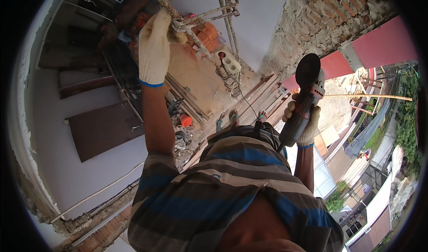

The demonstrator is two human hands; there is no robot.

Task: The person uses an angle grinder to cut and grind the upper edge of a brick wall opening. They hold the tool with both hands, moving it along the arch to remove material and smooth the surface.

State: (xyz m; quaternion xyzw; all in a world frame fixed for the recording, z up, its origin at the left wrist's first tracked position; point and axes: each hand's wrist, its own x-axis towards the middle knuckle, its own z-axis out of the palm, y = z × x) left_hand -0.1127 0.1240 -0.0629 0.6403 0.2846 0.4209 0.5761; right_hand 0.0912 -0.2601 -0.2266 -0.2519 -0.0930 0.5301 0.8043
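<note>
My left hand (154, 47), in a cream knitted glove with a blue cuff, is raised and wrapped round a bar of a rusty, mortar-crusted steel rebar frame (203, 18). In my right hand (314, 123), gloved the same way, is an angle grinder (299, 118), held upright by its body. Its dark round disc (308, 70) points up, apart from the rebar and the wall. Whether the disc is spinning I cannot tell. A white socket strip (229, 62) with a plugged-in cord lies below the frame.
Orange bricks (207, 37) are piled beyond the frame. Wooden planks (266, 93) lie around my sandalled feet (234, 117), with a cord running between them. An orange bucket (185, 120) stands on the left. Rough broken brickwork (332, 15) rises at upper right. Outdoors lies far below on the right.
</note>
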